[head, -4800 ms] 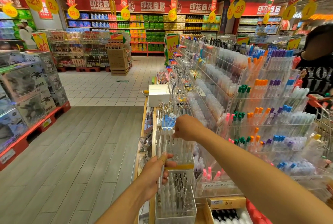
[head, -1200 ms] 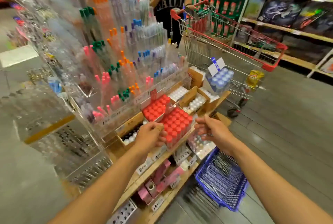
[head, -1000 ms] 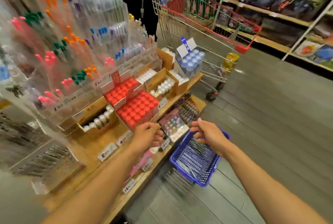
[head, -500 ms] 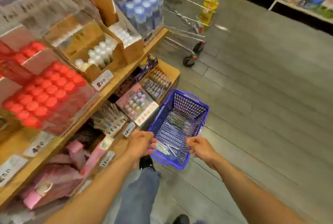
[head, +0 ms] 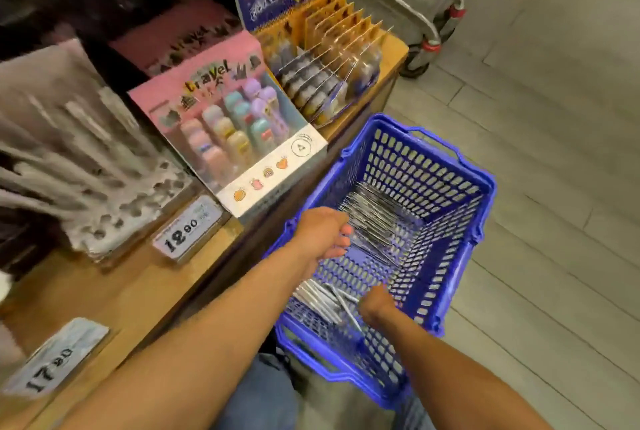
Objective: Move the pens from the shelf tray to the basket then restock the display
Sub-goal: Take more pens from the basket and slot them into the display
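Note:
A blue plastic basket (head: 446,256) stands on the floor beside the shelf. Both my hands are down inside it. My left hand (head: 322,235) has its fingers curled, and a blurred bundle of silver-grey pens (head: 372,221) sticks out past its fingertips over the basket bottom. My right hand (head: 375,303) is lower, near the basket's near wall. It grips a second bunch of pens (head: 323,299) that fans out to the left. The shelf tray the pens came from is out of view.
The wooden shelf edge (head: 145,284) with price tags runs along the left. On it stand a pink "travel" display box (head: 228,124) and an orange-and-blue card display (head: 322,59). A shopping cart wheel (head: 433,45) is on the grey floor behind the basket.
My view has swung from the pen display down to the floor. Both hands carried pens from the shelf and have gone down into the blue basket.

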Demonstrator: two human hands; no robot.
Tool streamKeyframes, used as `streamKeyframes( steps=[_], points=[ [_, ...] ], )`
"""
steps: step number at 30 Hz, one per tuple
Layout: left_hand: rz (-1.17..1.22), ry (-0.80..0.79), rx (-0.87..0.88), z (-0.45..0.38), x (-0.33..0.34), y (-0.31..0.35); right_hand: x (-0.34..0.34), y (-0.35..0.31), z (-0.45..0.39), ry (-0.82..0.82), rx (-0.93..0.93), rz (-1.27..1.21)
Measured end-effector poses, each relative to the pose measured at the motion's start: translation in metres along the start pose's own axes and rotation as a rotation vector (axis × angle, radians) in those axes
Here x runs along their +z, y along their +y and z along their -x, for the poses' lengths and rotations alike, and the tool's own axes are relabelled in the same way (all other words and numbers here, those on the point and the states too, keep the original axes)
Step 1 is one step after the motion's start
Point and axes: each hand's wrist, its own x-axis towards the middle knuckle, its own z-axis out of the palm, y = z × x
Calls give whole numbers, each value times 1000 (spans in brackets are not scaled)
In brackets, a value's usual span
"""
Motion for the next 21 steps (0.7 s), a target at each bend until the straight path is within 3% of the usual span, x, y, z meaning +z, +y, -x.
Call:
streamKeyframes(
  steps=[4,15,17,21],
  points=[
    [-63,20,43,-41,-2,-15,37,-1,-50,4,-29,267],
    [45,126,-74,-60,-11,-88,70,-5,-79,53,-38,320],
    [36,169,-101,-60,-10,-101,57,-10,-77,30,-56,237],
    [-1,255,-134,-66,-10,-118,21,-30,-64,-34,-179,-229]
  ],
)
